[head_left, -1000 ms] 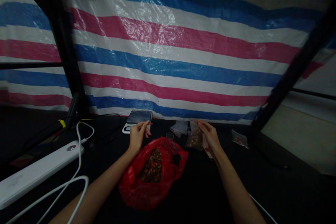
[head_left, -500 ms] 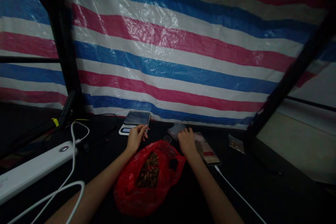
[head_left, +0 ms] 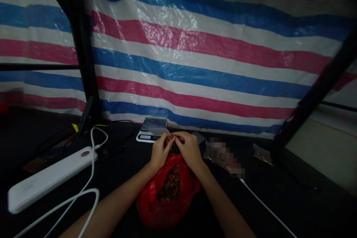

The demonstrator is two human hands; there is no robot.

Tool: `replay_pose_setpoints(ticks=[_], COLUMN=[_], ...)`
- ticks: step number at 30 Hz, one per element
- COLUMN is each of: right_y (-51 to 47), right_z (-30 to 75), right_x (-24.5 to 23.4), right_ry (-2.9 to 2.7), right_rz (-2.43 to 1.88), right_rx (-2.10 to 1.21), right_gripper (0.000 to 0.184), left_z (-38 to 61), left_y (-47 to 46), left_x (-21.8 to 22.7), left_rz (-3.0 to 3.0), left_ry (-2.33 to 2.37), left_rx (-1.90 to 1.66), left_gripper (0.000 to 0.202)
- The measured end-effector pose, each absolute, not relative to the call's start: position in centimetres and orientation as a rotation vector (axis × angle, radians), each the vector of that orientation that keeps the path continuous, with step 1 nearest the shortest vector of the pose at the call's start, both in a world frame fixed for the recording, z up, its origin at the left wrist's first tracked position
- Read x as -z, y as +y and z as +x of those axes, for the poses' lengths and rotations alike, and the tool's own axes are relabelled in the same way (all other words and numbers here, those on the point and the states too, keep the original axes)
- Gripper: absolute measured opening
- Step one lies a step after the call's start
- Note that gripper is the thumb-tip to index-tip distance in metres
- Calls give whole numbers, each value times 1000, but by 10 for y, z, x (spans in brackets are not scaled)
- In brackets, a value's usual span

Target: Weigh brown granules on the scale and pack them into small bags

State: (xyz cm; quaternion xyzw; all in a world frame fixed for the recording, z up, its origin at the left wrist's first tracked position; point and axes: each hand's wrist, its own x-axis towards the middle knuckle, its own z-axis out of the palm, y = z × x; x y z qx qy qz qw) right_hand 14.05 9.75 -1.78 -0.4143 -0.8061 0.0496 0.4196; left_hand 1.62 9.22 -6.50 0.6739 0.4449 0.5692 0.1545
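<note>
Pinching a small clear bag (head_left: 159, 131) right now, overlapping the scale (head_left: 153, 123) with it in this view (touching or not, impossible to tell). Clenching its edge in the grip of the left hand (head_left: 158, 152), and clenching it in the grip of the right hand (head_left: 191, 150) too, meeting fingertip to fingertip. Making a real switch here: reaching among the flat clear bags (head_left: 199, 137) with the right hand half a second ago, now joining it to the left. Turning, by the look of it, from fetching a bag to working at its edge two-handed; covering that edge with the fingers, though, so leaving its state unclear. Working at the far side of the red plastic bag (head_left: 156, 210), leaving it gaping on the dark tabletop (head_left: 306, 212) with plenty of small brown pieces (head_left: 170, 186) inside. Leaving the filled clear bag (head_left: 211, 152) lying to the right, beside a pixelated patch (head_left: 227, 156) and the white cable (head_left: 267, 206); leaving a small packet (head_left: 262, 154) farther right. Not touching the white power strip (head_left: 52, 178) on the left, and facing the striped sheet (head_left: 195, 63) behind everything.
</note>
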Motion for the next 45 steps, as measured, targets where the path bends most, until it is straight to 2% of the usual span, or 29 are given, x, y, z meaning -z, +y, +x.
replay_pose_setpoints(ticks=[7,19,23,29,45], right_y=[73,71,72,69,83], right_z=[139,148,149,143,152], right_x=[26,16,16,19,25], right_ry=[-2149,-2060,-2057,-2073,-1817], right_rz=[-1156,-1031,-1079,-1211,-1387], right_rx=[195,57,36,181,130], right_gripper=[23,20,20,24,15], left_z=[15,22,20,15,18], left_y=[91,81,82,89,89], left_x=[63,63,64,69,66], left_rz=[1888,1815,1888,2020,2256], left_ry=[1208,1226,1202,1269,1437], left_rx=[-1614,-1767,-1709,-1603,-1474], left_gripper=[23,26,27,28,28])
